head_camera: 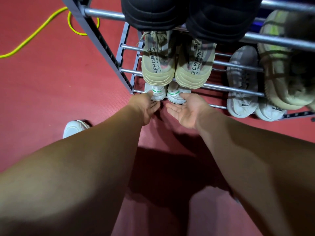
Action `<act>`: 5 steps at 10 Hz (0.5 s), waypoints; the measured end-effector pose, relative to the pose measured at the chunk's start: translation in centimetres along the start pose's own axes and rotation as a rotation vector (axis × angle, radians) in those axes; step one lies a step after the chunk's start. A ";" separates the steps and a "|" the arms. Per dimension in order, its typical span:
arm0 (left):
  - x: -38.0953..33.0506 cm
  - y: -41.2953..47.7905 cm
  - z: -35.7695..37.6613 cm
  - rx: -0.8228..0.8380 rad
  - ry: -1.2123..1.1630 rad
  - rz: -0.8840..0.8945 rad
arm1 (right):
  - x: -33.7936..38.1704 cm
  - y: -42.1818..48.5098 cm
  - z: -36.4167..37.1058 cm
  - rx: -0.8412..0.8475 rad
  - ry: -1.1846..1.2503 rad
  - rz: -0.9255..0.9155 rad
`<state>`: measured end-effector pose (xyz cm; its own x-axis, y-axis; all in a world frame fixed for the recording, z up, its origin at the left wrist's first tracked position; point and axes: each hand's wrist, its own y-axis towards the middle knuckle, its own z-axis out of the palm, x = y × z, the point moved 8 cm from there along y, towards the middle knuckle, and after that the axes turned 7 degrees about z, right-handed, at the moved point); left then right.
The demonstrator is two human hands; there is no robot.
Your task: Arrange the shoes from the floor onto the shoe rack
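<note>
Both arms reach down to the bottom tier of the rack (pixel 105 46). There a pair of white shoes (pixel 156 95) sits at the left end, heels outward and side by side. The left hand (pixel 144 106) is open, fingers loosely stretched. Its thumb touches the heel of the left shoe of the pair, by the green tab, and it grips nothing. The right hand (pixel 185 110) is turned palm up with relaxed fingers, its thumb against the heel of the right shoe, and it also holds nothing.

One tier up, beige sneakers (pixel 158 65) stand right above the white pair and hide everything but the heels. Black shoes (pixel 153 12) sit on the top bars above them. Further right on the rack are grey shoes (pixel 242 82), also heels outward, and beside them a knit shoe (pixel 276 65) with a yellow-green streak (its mate cannot be made out).

A lone shoe (pixel 73 128), white, lies on the red floor (pixel 51 86) to the left, partly hidden behind the left forearm and well apart from the rack. A yellow cable (pixel 34 36) runs across the floor beyond the rack's left corner.
</note>
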<state>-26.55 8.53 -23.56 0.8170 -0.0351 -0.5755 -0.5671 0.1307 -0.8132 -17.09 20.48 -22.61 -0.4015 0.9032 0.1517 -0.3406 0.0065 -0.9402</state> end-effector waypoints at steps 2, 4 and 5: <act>0.8 -1.4 -0.3 0.006 0.097 -0.068 | -0.6 -0.7 -1.4 -0.110 -0.127 0.032; 2.2 -7.2 -0.8 0.063 0.164 -0.165 | -1.7 -6.7 -2.8 -0.211 -0.387 0.016; 0.8 -10.6 -0.9 0.024 0.242 -0.119 | -1.1 -11.2 -3.7 -0.238 -0.456 -0.053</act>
